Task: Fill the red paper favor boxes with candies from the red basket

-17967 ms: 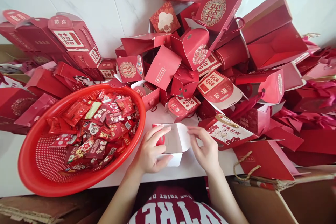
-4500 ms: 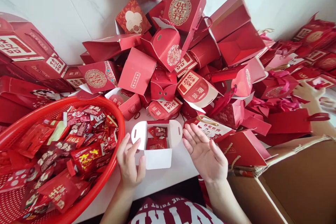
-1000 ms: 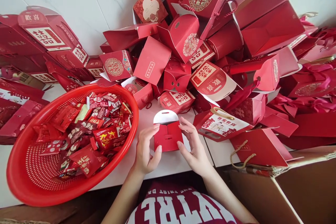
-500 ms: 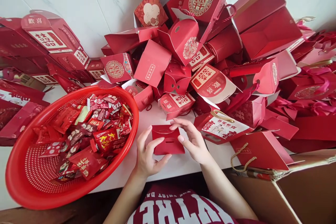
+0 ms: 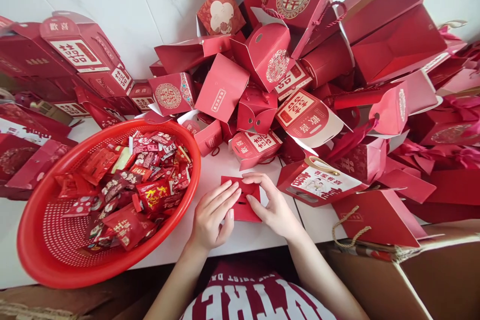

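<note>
Red gift box (image 5: 245,214): on white bench (image 5: 317,222), right of red plastic basket (image 5: 56,280) of wrapped sweets (image 5: 131,195). Left hand (image 5: 213,212) lies over its left side, fingers nearly straight, gripping nothing; right hand (image 5: 275,206), thumb and forefinger parted on the top, grip unclear. Step appears to be closing the top; next calls for gentle pressing, slots (image 5: 242,203) aligned.

Slotted red box (image 5: 246,214) on white table (image 5: 214,166)
</note>
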`<action>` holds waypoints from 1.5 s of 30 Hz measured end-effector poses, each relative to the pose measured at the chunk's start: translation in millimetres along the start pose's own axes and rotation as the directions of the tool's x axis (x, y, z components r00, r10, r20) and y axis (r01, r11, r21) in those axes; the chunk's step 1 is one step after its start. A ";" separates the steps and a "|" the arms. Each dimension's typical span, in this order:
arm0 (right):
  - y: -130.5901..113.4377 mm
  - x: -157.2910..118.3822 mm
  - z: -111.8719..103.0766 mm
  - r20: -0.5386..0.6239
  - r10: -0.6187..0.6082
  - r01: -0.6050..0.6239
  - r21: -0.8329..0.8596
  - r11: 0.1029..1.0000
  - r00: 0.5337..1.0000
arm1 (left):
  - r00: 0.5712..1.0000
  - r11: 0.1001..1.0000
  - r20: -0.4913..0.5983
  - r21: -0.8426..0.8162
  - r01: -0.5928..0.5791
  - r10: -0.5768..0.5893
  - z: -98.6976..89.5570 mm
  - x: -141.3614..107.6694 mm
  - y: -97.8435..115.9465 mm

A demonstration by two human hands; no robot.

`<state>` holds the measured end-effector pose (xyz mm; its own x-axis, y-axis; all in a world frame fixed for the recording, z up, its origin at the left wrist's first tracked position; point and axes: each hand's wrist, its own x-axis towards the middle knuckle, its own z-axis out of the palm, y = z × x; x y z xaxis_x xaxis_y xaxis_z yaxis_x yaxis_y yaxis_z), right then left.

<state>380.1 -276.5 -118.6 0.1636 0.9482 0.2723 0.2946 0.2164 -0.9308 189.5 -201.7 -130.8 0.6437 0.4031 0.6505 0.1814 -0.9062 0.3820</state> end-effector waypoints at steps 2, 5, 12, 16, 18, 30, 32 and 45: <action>2.5 -0.6 1.7 0.024 0.030 -0.030 0.003 1.000 0.999 | 1.000 1.000 -0.001 -0.031 0.005 -0.005 0.2 -2.2 -1.5; 6.8 -4.0 1.5 0.024 0.060 -0.060 0.006 0.998 0.998 | 0.997 0.994 0.033 -0.086 0.066 -0.064 -4.6 -2.4 -0.6; -10.0 -7.6 -9.5 -0.088 -0.009 0.007 -0.020 1.000 0.996 | 0.906 0.976 0.363 0.101 0.195 -0.218 -41.4 52.7 43.7; -17.7 -5.5 -12.0 -0.209 -0.005 0.011 0.027 1.000 0.978 | 0.866 0.978 0.469 0.183 0.098 -0.175 -29.0 77.8 57.8; -13.3 -6.5 -11.8 -0.202 0.033 -0.013 0.100 0.995 0.979 | 0.855 0.963 0.472 0.249 0.103 -0.214 -14.9 75.4 51.7; 50.6 -28.7 -16.0 0.271 0.017 -0.043 0.092 0.995 0.962 | 0.815 0.975 0.558 0.221 0.034 -0.155 -6.8 62.6 24.0; 51.0 -28.7 -11.0 0.264 0.042 -0.050 0.025 0.998 0.964 | 0.815 0.977 0.558 0.208 0.040 -0.153 -7.3 64.3 21.6; -16.3 0.8 -14.6 -0.076 -0.053 0.075 0.335 0.939 0.996 | 0.858 0.968 0.451 0.172 0.184 -0.244 -71.8 119.5 51.6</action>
<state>389.2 -282.7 -99.6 0.2186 0.9152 0.3387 -0.0260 0.3524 -0.9355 222.4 -191.1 13.8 0.8438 0.5093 0.1690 0.4224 -0.8246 0.3763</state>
